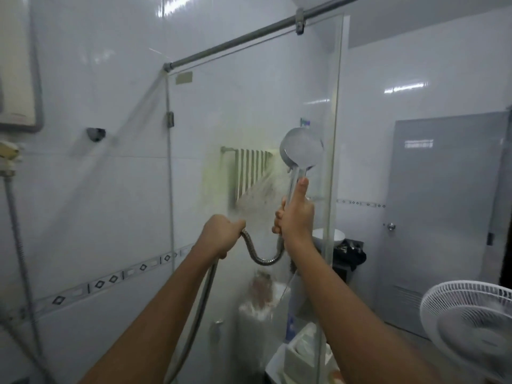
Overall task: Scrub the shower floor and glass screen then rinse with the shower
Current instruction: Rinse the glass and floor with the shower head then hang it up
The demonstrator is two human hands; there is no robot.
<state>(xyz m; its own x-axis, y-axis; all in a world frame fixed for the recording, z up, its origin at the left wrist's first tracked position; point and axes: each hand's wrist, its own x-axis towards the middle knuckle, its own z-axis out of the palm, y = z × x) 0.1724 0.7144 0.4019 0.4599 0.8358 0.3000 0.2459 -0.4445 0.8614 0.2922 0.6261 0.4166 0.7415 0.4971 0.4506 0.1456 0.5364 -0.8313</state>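
The glass screen (249, 112) stands straight ahead, wet and streaked, under a metal rail. My right hand (297, 214) grips the handle of the chrome shower head (301, 148), thumb up along the handle. The round head faces left and down, and water sprays from it onto the glass. My left hand (221, 235) is closed around the metal shower hose (263, 259), which loops between both hands and falls down along my left forearm. The shower floor is out of view.
A water heater (16, 79) hangs on the tiled wall at the left, with a pipe below it. Behind the glass are a towel rail (249, 167), a toilet and a basin. A grey door (443, 217) is at the right, a white fan (471, 328) at lower right.
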